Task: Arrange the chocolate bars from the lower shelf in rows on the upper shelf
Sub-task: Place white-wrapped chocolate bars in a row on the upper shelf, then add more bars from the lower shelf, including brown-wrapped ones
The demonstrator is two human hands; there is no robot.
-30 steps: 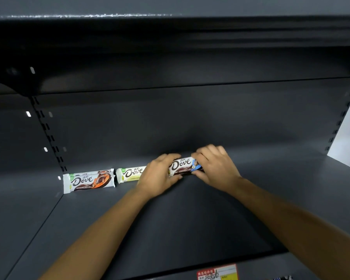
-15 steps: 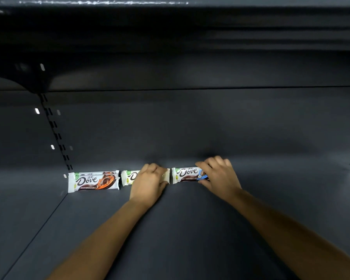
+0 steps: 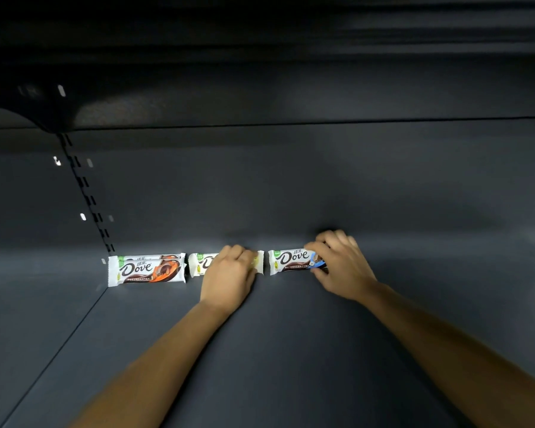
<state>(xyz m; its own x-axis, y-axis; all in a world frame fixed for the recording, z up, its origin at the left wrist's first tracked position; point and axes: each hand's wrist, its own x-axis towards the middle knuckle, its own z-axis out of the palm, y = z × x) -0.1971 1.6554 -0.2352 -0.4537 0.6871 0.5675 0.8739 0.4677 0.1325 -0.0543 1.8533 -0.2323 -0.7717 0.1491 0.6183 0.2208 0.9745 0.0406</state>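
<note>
R hand (image 3: 343, 267) pinches bar (image 3: 291, 261), L hand (image 3: 229, 274) beside

Arms outstretched; left hand (image 3: 229, 274) and right hand (image 3: 343, 267) with fingers curled

One head-worn camera looks forward and down into the dark shelf (image 3: 291, 350), close, toward its back panel (image 3: 291, 186).

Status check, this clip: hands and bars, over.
Left hand curled over yellow bar. Right hand pinches blue bar end. Orange bar at left. Nothing in the way.
</note>
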